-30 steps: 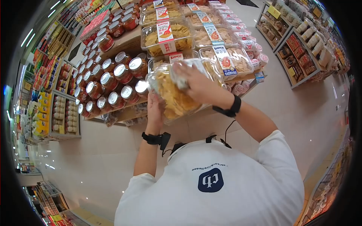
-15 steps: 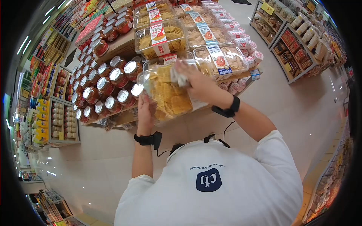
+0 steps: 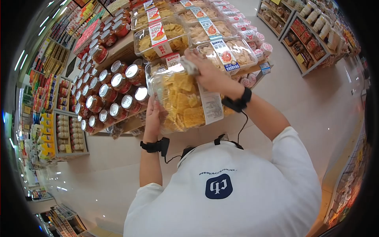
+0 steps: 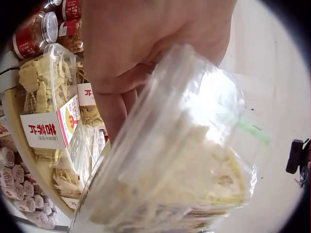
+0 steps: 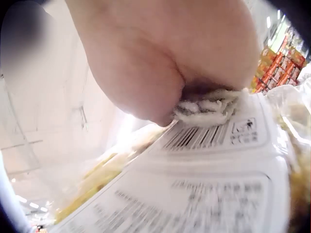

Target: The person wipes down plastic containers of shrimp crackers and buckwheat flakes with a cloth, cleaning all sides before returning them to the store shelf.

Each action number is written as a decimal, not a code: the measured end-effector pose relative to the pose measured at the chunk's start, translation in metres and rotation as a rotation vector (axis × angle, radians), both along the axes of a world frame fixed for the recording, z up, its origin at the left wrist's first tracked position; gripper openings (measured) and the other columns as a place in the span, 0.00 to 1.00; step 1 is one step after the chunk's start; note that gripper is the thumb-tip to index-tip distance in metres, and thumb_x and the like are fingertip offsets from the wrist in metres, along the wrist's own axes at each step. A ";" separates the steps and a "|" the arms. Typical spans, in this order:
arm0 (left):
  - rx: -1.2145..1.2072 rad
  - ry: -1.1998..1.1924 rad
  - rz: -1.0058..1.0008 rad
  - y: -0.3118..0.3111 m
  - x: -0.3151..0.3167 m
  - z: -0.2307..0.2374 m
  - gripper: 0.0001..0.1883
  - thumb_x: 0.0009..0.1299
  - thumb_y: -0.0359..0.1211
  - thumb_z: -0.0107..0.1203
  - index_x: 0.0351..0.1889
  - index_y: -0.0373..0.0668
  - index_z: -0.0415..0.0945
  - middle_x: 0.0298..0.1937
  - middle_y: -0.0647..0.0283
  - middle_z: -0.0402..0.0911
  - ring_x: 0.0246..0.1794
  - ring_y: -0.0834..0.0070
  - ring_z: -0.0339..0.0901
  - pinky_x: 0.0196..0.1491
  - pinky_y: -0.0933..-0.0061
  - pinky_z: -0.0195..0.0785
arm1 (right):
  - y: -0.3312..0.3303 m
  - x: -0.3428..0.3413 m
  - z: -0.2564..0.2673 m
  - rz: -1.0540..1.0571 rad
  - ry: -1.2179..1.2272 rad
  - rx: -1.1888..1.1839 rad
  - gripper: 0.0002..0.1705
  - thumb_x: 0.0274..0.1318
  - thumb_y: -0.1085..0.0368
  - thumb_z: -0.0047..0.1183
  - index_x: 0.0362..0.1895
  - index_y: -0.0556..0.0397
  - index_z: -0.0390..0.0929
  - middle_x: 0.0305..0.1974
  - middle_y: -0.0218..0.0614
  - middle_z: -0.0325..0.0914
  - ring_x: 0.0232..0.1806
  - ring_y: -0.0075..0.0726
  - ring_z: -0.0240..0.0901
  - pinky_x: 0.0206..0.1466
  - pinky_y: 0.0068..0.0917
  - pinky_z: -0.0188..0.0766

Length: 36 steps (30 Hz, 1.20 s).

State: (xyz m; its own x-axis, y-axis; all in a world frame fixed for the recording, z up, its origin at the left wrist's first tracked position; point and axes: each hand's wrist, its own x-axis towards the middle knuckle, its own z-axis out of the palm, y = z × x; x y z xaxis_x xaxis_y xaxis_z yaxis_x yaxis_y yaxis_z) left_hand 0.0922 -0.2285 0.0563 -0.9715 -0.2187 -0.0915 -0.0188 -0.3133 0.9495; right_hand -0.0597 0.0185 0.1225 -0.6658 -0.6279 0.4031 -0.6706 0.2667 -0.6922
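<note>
A clear plastic box of yellow chips (image 3: 179, 103) is held tilted above the display's front edge, its white printed label (image 3: 212, 106) showing. At its left side the left hand (image 3: 153, 118) grips it; in the left wrist view that hand's (image 4: 155, 43) fingers go behind the clear box (image 4: 180, 160). The right hand (image 3: 211, 75) pinches a crumpled whitish cloth (image 3: 190, 66) at the box's upper edge. Seen from the right wrist, the cloth (image 5: 206, 111) lies against the label (image 5: 194, 184) by the barcode, under the right hand (image 5: 165, 58).
Red jars with silver lids (image 3: 106, 91) stand in rows left of the box. Stacked chip boxes (image 3: 162, 39) and paler boxes (image 3: 227, 55) lie behind it, with pink-and-white rolls (image 3: 260, 51) at their right. Shelves (image 3: 306, 47) stand farther right, beyond the tiled floor (image 3: 292, 102).
The box has turned so its printed label shows more. The right hand and cloth have shifted to the box's upper edge. The display has shifted left in the head view.
</note>
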 end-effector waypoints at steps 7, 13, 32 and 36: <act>0.033 0.027 0.125 -0.016 0.001 -0.009 0.21 0.83 0.40 0.48 0.71 0.47 0.64 0.32 0.78 0.71 0.28 0.90 0.68 0.31 0.84 0.64 | 0.036 0.074 -0.008 0.274 0.077 0.245 0.51 0.56 0.74 0.56 0.81 0.46 0.47 0.82 0.44 0.42 0.84 0.51 0.36 0.83 0.50 0.33; 0.162 0.025 0.148 -0.021 -0.009 -0.006 0.20 0.84 0.39 0.45 0.70 0.43 0.63 0.55 0.68 0.78 0.51 0.80 0.77 0.52 0.75 0.73 | 0.050 0.040 -0.028 0.146 0.125 0.199 0.45 0.60 0.70 0.54 0.80 0.46 0.50 0.81 0.43 0.45 0.84 0.48 0.37 0.83 0.50 0.33; 0.002 0.025 0.154 -0.022 0.000 -0.030 0.22 0.84 0.38 0.44 0.71 0.41 0.63 0.62 0.65 0.76 0.60 0.75 0.76 0.60 0.70 0.71 | 0.066 0.001 -0.029 -0.146 0.014 0.079 0.41 0.55 0.77 0.52 0.75 0.54 0.61 0.77 0.46 0.57 0.80 0.52 0.47 0.81 0.41 0.44; 0.240 0.102 0.071 -0.023 0.005 -0.028 0.25 0.84 0.38 0.44 0.74 0.38 0.59 0.70 0.61 0.71 0.67 0.71 0.70 0.67 0.67 0.66 | 0.065 0.000 -0.032 -0.113 -0.057 0.092 0.42 0.54 0.79 0.51 0.75 0.54 0.61 0.77 0.47 0.56 0.81 0.52 0.45 0.82 0.41 0.45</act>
